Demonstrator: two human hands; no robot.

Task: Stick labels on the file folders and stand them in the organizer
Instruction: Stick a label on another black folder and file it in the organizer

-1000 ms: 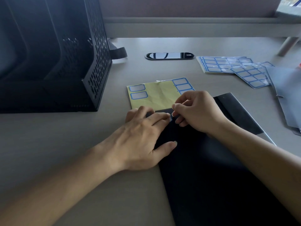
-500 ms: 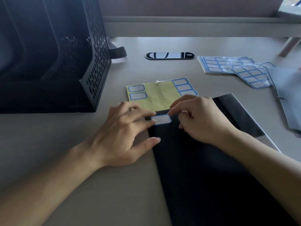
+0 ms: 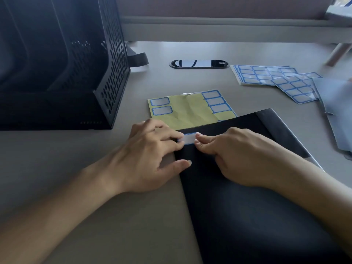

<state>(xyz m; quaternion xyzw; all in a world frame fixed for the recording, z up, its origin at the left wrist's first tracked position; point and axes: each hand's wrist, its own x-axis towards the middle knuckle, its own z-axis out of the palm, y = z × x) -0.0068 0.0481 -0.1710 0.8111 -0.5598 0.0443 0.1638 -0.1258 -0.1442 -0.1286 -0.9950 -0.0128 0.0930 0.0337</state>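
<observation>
A black file folder (image 3: pixel 247 216) lies flat on the table in front of me. A white label with a blue border (image 3: pixel 188 138) sits at its top left corner. The fingertips of my left hand (image 3: pixel 150 157) press on the label's left end, and the thumb rests on the folder's left edge. My right hand (image 3: pixel 234 159) is curled, pinching the label's right end between its fingertips. The black mesh organizer (image 3: pixel 112 82) stands at the left, its slots dark.
A yellow backing sheet (image 3: pixel 188 109) with a few labels left lies just beyond the folder. More label sheets (image 3: pixel 262 75) are spread at the back right, beside grey folders (image 3: pixel 335 103) at the right edge. A black cable grommet (image 3: pixel 199 64) sits mid-table.
A second ago both hands hid the label. They have since drawn apart to its two ends, and it now shows laid across the folder's corner.
</observation>
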